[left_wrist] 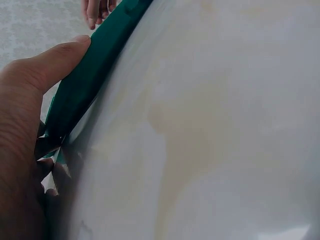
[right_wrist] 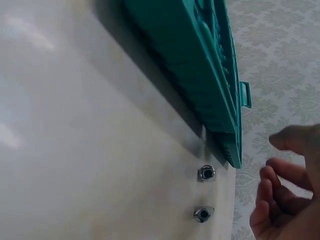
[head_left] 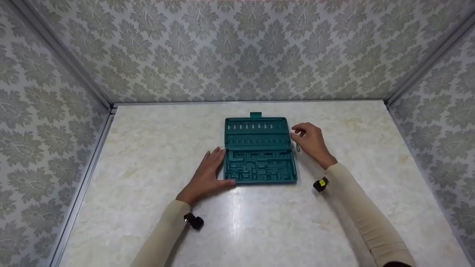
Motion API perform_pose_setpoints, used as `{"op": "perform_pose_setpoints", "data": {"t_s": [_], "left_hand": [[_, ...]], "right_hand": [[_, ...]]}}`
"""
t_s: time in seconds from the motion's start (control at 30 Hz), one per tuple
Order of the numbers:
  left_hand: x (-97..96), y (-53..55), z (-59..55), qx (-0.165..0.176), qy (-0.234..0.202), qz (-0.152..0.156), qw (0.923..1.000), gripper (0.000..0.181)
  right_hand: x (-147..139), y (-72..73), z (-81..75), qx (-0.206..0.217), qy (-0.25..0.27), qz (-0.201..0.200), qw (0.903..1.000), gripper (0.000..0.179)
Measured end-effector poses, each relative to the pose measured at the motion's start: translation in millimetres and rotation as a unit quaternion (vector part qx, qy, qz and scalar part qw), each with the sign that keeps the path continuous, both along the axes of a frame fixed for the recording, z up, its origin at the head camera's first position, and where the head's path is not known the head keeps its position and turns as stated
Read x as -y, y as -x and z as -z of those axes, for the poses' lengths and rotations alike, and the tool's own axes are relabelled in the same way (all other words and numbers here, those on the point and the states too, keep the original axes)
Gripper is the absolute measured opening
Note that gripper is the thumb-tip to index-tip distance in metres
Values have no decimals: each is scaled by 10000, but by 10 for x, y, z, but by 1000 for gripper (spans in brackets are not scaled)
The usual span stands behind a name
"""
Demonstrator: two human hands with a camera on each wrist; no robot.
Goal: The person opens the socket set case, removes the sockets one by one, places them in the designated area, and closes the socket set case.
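Observation:
A green plastic tool case (head_left: 259,165) lies unfolded on the table, moulded slots facing up. My left hand (head_left: 207,174) rests at its left side, fingers fairly straight along the edge and thumb on the front corner. In the left wrist view that thumb (left_wrist: 67,57) touches the case wall. Beside the right edge is my right hand (head_left: 311,141), fingers loosely bent. The right wrist view shows a gap between thumb and fingers with nothing in it. Two small metal sockets (right_wrist: 206,173) stand on the table near this hand.
Several small pale pieces (head_left: 252,126) sit in a row in the case's far half. A latch (head_left: 255,115) sticks out at the far edge. Patterned walls (head_left: 237,55) border the table (head_left: 148,141) at the back and both sides.

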State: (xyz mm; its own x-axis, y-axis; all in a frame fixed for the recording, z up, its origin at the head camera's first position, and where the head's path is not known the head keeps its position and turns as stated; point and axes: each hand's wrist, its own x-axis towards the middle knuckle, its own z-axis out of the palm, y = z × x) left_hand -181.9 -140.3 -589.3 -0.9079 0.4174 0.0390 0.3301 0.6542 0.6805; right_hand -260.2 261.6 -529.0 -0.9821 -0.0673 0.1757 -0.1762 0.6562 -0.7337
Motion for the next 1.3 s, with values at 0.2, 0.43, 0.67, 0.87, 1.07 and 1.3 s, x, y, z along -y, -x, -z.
{"op": "perform_pose_setpoints", "data": {"t_s": [0.2,0.43,0.67,0.87,1.07,1.3], "left_hand": [[-14,40,14,-99,62,57,9999,124],[-3,50,43,-186,165,201,9995,124],[-4,46,19,-194,91,183,9996,122],[-12,43,21,-174,87,129,9997,123],[-8,25,2,-91,60,52,9999,124],[-15,35,-4,-117,167,109,9997,125]], "right_hand": [[19,187,-30,560,-53,-823,9950,38],[133,364,-37,822,-290,-1242,9884,42],[243,552,-76,898,-549,-1628,9810,41],[310,675,-87,874,-753,-1811,9767,41],[358,762,-132,1144,-874,-1881,9715,47],[404,811,-185,1666,-882,-1781,9658,52]]}}
